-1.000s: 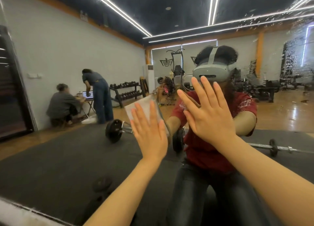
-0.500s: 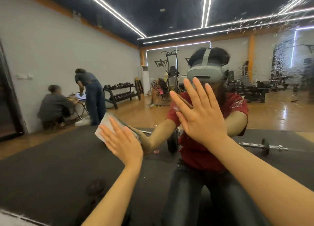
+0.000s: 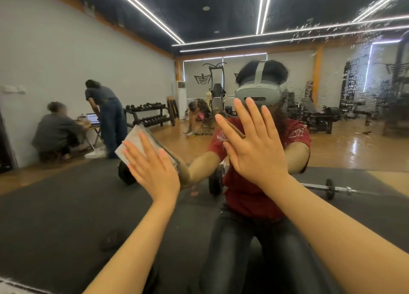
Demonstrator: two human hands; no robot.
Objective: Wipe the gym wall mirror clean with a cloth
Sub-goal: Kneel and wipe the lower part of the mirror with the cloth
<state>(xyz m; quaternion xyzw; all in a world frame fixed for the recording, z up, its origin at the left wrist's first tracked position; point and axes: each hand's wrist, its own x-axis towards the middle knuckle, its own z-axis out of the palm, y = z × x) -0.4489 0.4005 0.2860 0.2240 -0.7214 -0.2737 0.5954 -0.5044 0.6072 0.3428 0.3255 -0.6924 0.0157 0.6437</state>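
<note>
Left hand flat, pinning folded white cloth under fingers against glossy droplet-speckled mirror, right hand splayed, empty

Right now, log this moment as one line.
left hand: flat, pressing cloth on mirror | right hand: open, bare palm on glass | droplets: upper right, unwiped

Cloth under the left hand: pale grey-white, plain, with a darker folded edge on the side toward the right hand. Mirror up and to the right of the right hand: speckled with whitish droplets and streaks; left of the left hand it reflects a grey wall with an orange band on top. Behind the right hand: dark red shirt with faint pale print, grey headset, dark shiny trousers; below both hands, charcoal mat, honey-brown floor beyond it.
</note>
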